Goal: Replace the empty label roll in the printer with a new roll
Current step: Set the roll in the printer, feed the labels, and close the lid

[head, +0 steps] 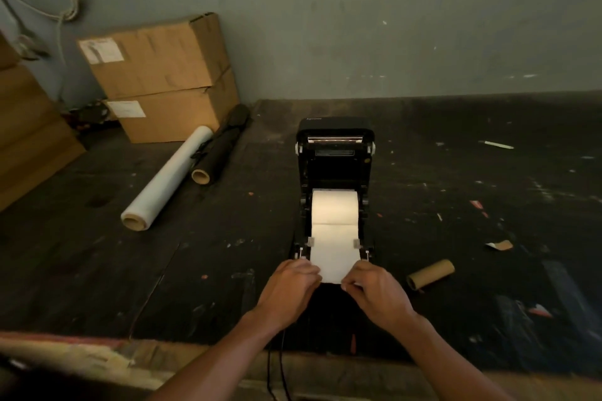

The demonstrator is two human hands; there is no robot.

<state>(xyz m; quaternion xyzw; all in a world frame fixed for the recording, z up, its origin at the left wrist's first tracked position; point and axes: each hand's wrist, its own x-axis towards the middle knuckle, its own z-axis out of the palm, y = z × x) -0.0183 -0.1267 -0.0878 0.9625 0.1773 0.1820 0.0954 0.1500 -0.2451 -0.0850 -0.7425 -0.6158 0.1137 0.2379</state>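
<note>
A black label printer (335, 172) stands on the dark table with its lid tilted up and back. A new white label roll (334, 207) sits in its bay, and the label strip (335, 251) runs forward between the two paper guides. My left hand (288, 290) pinches the strip's left front corner. My right hand (374, 295) pinches the right front corner. The empty brown cardboard core (430, 273) lies on the table to the right of the printer.
A roll of clear stretch film (166, 181) and a dark roll on a cardboard tube (218, 153) lie at the left. Two stacked cardboard boxes (159, 78) stand against the wall. Paper scraps dot the right side. A black cable (275, 368) hangs over the table's front edge.
</note>
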